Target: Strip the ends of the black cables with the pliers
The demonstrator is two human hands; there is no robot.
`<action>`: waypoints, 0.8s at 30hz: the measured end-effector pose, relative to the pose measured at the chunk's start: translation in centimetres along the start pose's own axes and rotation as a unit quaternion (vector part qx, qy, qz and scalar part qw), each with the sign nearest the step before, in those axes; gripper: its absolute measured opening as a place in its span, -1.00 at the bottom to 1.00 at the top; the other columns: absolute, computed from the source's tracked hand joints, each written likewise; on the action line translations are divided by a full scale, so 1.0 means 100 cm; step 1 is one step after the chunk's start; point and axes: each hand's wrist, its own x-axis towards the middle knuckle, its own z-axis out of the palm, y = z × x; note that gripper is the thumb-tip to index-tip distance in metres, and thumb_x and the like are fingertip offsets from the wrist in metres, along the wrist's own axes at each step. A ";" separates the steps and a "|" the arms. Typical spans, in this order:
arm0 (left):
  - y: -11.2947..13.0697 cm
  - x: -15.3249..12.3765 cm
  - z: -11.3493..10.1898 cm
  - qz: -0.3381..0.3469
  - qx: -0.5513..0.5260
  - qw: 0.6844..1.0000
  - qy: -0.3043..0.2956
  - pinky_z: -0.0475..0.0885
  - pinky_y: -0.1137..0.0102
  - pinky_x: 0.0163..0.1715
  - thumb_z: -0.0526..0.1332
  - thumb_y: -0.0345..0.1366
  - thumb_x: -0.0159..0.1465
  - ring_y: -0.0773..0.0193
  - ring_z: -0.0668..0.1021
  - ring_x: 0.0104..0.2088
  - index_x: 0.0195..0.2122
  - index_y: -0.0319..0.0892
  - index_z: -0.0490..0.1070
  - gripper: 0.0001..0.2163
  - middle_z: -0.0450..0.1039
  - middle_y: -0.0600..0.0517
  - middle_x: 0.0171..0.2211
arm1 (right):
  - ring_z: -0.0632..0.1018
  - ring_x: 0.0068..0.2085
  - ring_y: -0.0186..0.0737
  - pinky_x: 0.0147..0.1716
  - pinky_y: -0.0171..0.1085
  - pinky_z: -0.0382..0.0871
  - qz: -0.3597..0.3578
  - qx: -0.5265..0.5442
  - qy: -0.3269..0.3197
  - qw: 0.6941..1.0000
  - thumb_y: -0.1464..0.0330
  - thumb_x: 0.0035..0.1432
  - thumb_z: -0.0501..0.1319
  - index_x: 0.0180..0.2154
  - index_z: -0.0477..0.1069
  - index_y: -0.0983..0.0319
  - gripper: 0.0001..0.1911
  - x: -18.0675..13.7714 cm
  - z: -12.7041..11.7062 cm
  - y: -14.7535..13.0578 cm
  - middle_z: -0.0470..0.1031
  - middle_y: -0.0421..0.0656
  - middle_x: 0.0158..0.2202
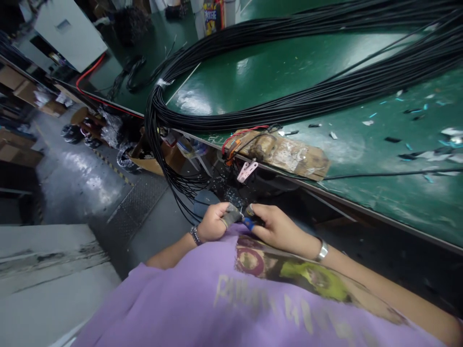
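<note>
My left hand [216, 222], a watch on its wrist, is closed with grey coverings on the fingertips. It pinches what looks like the end of a black cable [186, 205], which runs down from the bundle to this hand. My right hand [277, 225], with a metal bracelet and a blue covering on one digit, is closed too. Its fingertips meet a thin pale wire end [241, 213] between the two hands; the fingers hide most of it. Both hands are in front of my purple shirt, below the table edge. A thick bundle of black cables [224, 120] lies looped on the green table above.
On the edge of the green table [289, 62] sits a worn wooden block [292, 154] with red and orange wires. A pink clip [247, 171] hangs beside it. Cable scraps [392, 140] litter the right side. An open cardboard box [148, 161] stands under the table.
</note>
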 end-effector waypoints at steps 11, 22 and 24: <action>0.007 0.000 0.001 0.001 -0.006 1.000 -0.027 0.14 0.55 -0.63 0.27 -0.01 0.05 0.51 0.20 -0.65 -0.58 -0.24 0.26 -0.62 0.18 0.17 -0.69 | 0.33 -0.49 -0.29 -0.47 -0.31 0.27 0.116 0.139 0.116 0.977 0.14 0.12 0.05 -0.50 0.27 0.19 -0.71 0.007 0.000 0.011 0.34 -0.21 -0.55; 0.002 -0.004 0.000 -0.079 -0.109 0.991 -0.021 0.02 0.56 -0.74 0.30 0.05 -0.01 0.56 0.14 -0.75 -0.55 -0.24 0.28 -0.59 0.14 0.22 -0.77 | 0.14 -0.66 -0.44 -0.69 -0.38 0.04 0.264 0.353 0.181 0.879 0.06 -0.05 0.21 -0.52 0.19 0.18 -0.64 0.008 0.004 0.016 0.16 -0.34 -0.66; -0.001 -0.005 0.000 -0.092 -0.122 0.988 -0.010 -0.01 0.56 -0.76 0.28 0.07 0.00 0.56 0.12 -0.77 -0.53 -0.24 0.28 -0.58 0.14 0.22 -0.77 | 0.19 -0.63 -0.42 -0.67 -0.37 0.09 0.248 0.352 0.179 0.884 0.11 -0.07 0.24 -0.47 0.24 0.18 -0.69 0.008 0.004 0.018 0.23 -0.31 -0.61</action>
